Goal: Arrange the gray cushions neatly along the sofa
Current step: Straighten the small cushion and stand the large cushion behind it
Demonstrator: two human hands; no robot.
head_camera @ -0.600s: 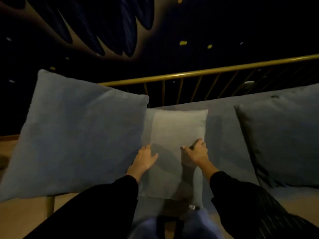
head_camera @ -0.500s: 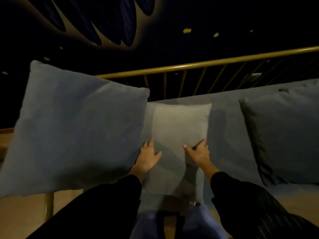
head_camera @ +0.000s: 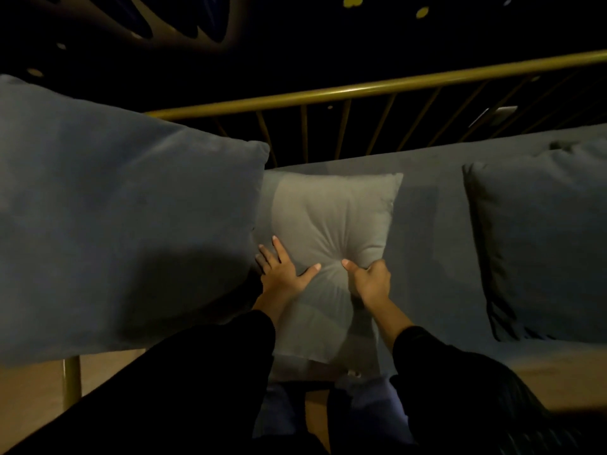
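Note:
A small light gray cushion (head_camera: 331,218) leans against the sofa back in the middle. My right hand (head_camera: 371,280) is closed on a pinch of its fabric near the centre, and creases fan out from that grip. My left hand (head_camera: 282,274) lies flat on the cushion's left part, fingers spread, thumb pointing at the pinch. A large blue-gray cushion (head_camera: 121,231) stands at the left and overlaps the small cushion's left edge. Another dark gray cushion (head_camera: 538,244) leans at the right, apart from the small one.
The sofa's gray back cushion (head_camera: 433,224) runs behind the cushions under a gold metal rail (head_camera: 361,90) with thin bars. A gold leg (head_camera: 71,379) stands at the lower left. My dark sleeves and knees fill the bottom; tan floor lies beneath.
My right hand has closed and bunched the small cushion's fabric, which was smooth before. My left hand has slid inward on the cushion. The view has tilted down and closer.

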